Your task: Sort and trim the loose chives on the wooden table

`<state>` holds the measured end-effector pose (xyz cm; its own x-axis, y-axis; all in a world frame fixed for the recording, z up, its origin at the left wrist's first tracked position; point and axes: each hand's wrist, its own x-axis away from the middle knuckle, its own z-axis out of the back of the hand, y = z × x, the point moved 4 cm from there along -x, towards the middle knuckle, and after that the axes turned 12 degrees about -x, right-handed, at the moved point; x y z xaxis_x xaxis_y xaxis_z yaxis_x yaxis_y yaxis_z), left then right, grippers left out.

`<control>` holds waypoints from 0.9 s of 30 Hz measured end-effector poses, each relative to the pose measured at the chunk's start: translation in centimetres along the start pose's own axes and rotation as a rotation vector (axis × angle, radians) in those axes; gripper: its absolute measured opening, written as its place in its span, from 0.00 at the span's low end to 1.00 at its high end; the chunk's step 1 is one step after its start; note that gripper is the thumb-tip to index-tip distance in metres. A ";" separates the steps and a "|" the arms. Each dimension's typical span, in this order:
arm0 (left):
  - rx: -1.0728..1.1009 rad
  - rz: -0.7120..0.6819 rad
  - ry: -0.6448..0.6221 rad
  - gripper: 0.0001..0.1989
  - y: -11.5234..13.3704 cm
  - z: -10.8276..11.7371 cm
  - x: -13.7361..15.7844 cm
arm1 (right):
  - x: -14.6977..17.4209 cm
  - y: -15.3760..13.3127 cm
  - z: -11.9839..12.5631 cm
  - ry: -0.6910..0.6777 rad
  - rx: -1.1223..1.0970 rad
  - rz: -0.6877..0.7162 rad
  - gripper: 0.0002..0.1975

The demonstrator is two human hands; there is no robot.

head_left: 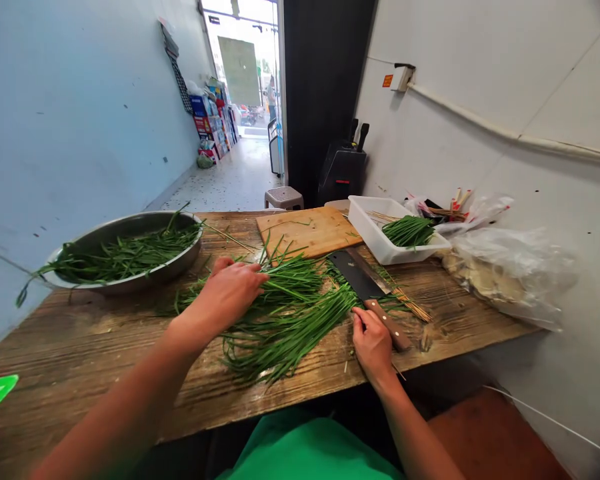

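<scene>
Long green chives (300,327) lie in loose bunches across the middle of the wooden table. My left hand (233,290) reaches over the left side of the pile, its fingers closed on some of the chives. Near the front edge, my right hand (373,340) is closed beside the cut ends; a thin bamboo skewer (399,373) sticks out below it. A cleaver (357,273) with a brown wooden handle lies just beyond the right hand. Several loose skewers (413,303) rest to the right of the blade.
A metal basin (175,270) of greens stands at the left. Behind the pile lies a cutting board (310,230). A white plastic tray (380,250) holds chives and skewers at the back right, next to clear plastic bags (515,267). A stool (284,197) stands beyond the table.
</scene>
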<state>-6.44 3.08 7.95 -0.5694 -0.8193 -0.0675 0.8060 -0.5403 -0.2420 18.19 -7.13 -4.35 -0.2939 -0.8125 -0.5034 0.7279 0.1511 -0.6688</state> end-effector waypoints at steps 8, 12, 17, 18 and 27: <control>0.147 -0.329 0.025 0.09 4.6 -1.4 -5.5 | -0.1 -0.2 0.2 0.018 -0.003 0.004 0.14; 0.076 -0.386 0.011 0.06 5.4 -2.7 -5.3 | -0.1 -0.2 0.1 0.011 -0.022 0.000 0.14; 0.105 -0.351 0.000 0.13 5.0 -3.7 -5.4 | -0.2 -0.3 0.1 0.002 -0.034 -0.006 0.14; 0.118 -0.348 0.004 0.15 5.0 -3.9 -5.5 | -0.2 -0.3 0.1 0.002 -0.035 -0.006 0.14; 0.074 -0.344 0.081 0.06 5.7 -4.0 -5.7 | -0.1 0.1 -0.1 0.003 -0.039 0.002 0.14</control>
<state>0.74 5.40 3.04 -0.8181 -0.5706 -0.0720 0.5727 -0.7966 -0.1934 18.22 -7.01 -4.44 -0.2941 -0.8107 -0.5063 0.7042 0.1744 -0.6883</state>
